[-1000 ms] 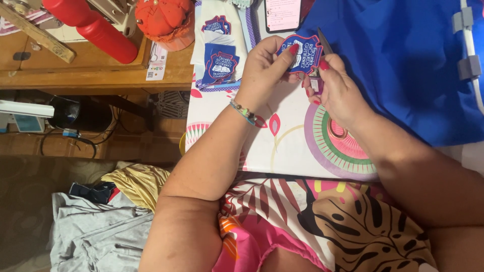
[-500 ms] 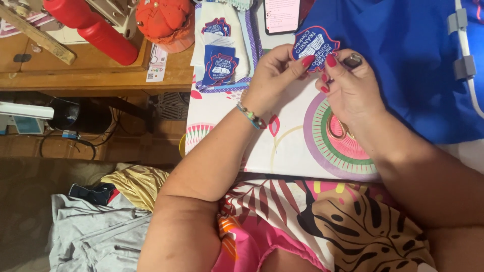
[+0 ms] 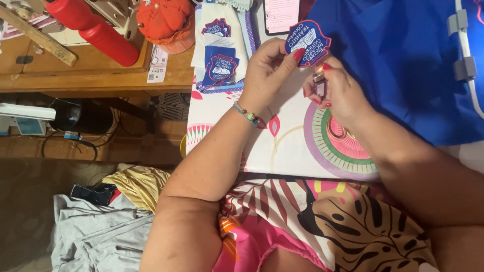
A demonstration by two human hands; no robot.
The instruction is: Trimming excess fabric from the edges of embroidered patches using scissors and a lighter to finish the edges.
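Left hand (image 3: 269, 70) has a fingertip pinch on the embroidered patch (image 3: 306, 43): thumb and forefinger pressed together on its lower-left edge, holding it up off the desk with the face toward the camera. Right hand (image 3: 338, 93) is closed around a small lighter (image 3: 319, 84), sitting just below the patch at about 5 o'clock from it, metal top pointing up at the patch's lower edge.

Looks to me like edge-sealing, so the way to do it well is to keep that pinch far out on the border opposite the lighter, so the fingers stay clear of the heat, and to turn the patch bit by bit instead of chasing it with the lighter. Quick passes only, since synthetic thread scorches fast. I'd also watch the blue fabric (image 3: 403, 60) lying right behind at 3 o'clock; it's close.

Further out, at 9 o'clock from the hands there's a small stack of matching patches (image 3: 221, 68) on the patterned cloth (image 3: 302, 146) that covers the desk. A phone (image 3: 281, 15) lies at 12 o'clock. Past the stack on the wooden top (image 3: 91, 75) sit an orange pincushion (image 3: 164, 20) and a red bottle (image 3: 93, 30). A pile of clothes (image 3: 96, 226) lies on the floor at 7 o'clock.
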